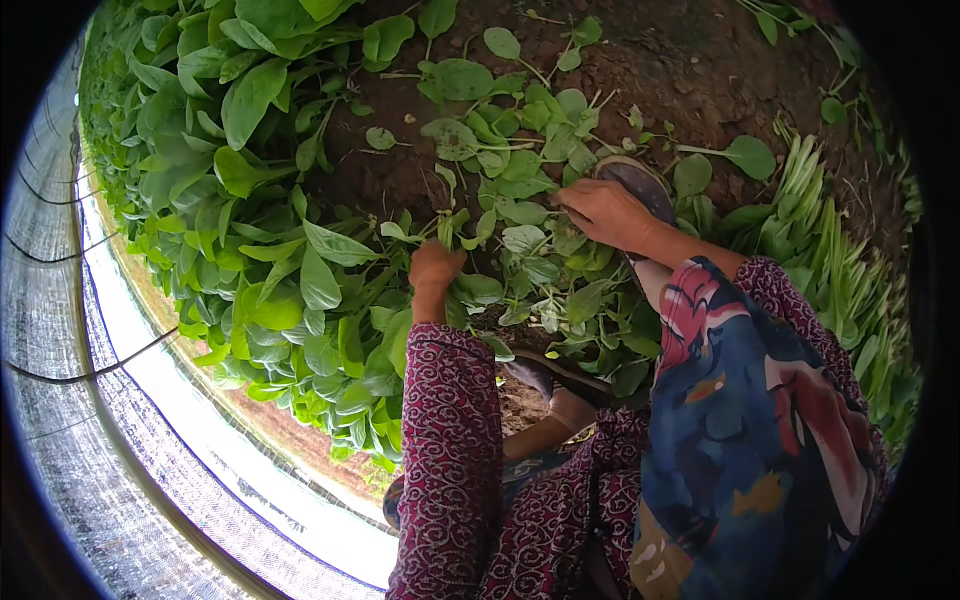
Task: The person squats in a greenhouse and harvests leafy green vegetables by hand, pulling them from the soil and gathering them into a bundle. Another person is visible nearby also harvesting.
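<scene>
My left hand [436, 264] is closed around the stems of a leafy green plant [445, 229] at the edge of the standing crop. My right hand [604, 212] is low over loose picked leaves [525, 180], beside my shoe [637, 184]. Its fingertips are close together at a leaf stalk; whether they pinch it is hidden. Between my two feet the ground is strewn with more loose leaves [562, 277], some with holes or pale marks.
Dense leafy greens [247, 225] stand along the left. Bundles of picked greens [817, 225], stalks showing, lie in a row on the right. Brown soil [675, 67] shows at the top. My other shoe [562, 371] is below the leaves. A net wall [67, 420] curves along the far left.
</scene>
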A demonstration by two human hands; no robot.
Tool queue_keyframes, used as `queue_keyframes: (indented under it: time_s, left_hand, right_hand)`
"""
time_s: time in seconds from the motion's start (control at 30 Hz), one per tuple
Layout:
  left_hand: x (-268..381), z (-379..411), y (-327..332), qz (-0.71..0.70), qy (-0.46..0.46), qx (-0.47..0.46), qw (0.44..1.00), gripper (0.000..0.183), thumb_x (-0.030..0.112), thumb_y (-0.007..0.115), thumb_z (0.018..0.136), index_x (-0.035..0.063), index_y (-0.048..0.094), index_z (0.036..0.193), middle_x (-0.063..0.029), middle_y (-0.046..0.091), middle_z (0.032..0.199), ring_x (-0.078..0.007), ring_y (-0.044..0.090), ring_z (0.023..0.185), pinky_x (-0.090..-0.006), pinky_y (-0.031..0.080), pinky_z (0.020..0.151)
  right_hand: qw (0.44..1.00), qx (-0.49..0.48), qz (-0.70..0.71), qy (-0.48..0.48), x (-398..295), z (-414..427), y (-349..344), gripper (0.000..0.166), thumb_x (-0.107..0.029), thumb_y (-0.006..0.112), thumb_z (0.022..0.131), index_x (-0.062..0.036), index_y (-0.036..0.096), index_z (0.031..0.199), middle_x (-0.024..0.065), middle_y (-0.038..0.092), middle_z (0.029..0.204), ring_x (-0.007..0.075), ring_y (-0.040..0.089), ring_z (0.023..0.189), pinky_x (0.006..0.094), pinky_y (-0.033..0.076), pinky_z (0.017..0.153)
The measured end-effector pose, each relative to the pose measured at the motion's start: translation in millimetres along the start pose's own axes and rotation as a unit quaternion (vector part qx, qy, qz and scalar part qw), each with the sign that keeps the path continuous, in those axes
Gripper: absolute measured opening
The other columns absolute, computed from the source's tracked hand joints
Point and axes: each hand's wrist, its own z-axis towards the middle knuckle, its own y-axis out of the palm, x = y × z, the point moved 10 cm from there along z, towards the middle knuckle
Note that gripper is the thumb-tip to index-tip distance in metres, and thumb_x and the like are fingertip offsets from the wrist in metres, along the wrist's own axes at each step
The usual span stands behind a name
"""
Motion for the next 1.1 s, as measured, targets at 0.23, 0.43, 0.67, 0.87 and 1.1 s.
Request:
queue_keyframes:
  time_s: [0.23,0.43,0.67,0.87,1.1]
  left_hand:
    - [2.5,9.0,17.8,-0.13,0.053,-0.021,0.99,0.045,0.03,0.071,0.072,-0.0012,0.06,0.102,-0.0237,0.061,0.107,-0.0386,0.058,0.102,-0.0433,0.048,0.085]
    - [8.0,8.2,11.7,-0.071,0.057,-0.01,0.996,0.037,0.022,0.067,0.076,-0.0048,0.059,0.099,-0.0265,0.061,0.105,-0.0403,0.057,0.103,-0.0446,0.047,0.087]
    - [8.2,-5.0,-26.9,-0.032,0.1,-0.012,0.994,0.034,0.021,0.064,0.077,-0.0062,0.059,0.097,-0.0287,0.06,0.105,-0.0431,0.056,0.101,-0.0452,0.047,0.084]
    - [33.9,-73.5,-136.2,-0.383,0.176,-0.079,0.903,0.015,0.015,0.065,0.083,0.002,0.059,0.088,-0.0015,0.058,0.063,-0.0102,0.05,0.058,-0.0249,0.038,0.054]
    - [147.4,-131.8,-234.5,0.091,0.236,0.366,0.896,0.021,0.008,0.059,0.075,0.0008,0.05,0.093,-0.0208,0.063,0.076,-0.0408,0.062,0.078,-0.0489,0.048,0.068]
  right_hand:
    - [1.0,0.003,0.003,-0.003,1.0,-1.1,-1.2,0.016,-0.002,0.059,0.076,0.0004,0.053,0.09,0.0154,0.058,0.082,0.0354,0.058,0.083,0.0435,0.046,0.071]
    - [1.0,0.0,-0.005,0.002,1.1,-1.1,-0.2,0.017,-0.002,0.059,0.076,0.0005,0.054,0.092,0.0156,0.059,0.084,0.0355,0.058,0.084,0.043,0.047,0.073]
    - [1.0,0.021,-0.022,-0.007,-1.6,-4.5,-4.7,0.019,-0.003,0.059,0.076,0.0007,0.054,0.094,0.0163,0.059,0.087,0.0357,0.058,0.085,0.0434,0.047,0.074]
    - [0.999,-0.033,-0.025,0.029,-4.8,2.9,1.7,0.019,-0.002,0.059,0.076,0.0005,0.055,0.094,0.0162,0.06,0.088,0.0357,0.058,0.086,0.0437,0.047,0.074]
    - [1.0,-0.006,-0.025,0.018,2.1,-4.1,-4.0,0.02,-0.001,0.06,0.075,0.0006,0.054,0.094,0.0167,0.059,0.087,0.0369,0.058,0.085,0.044,0.047,0.073]
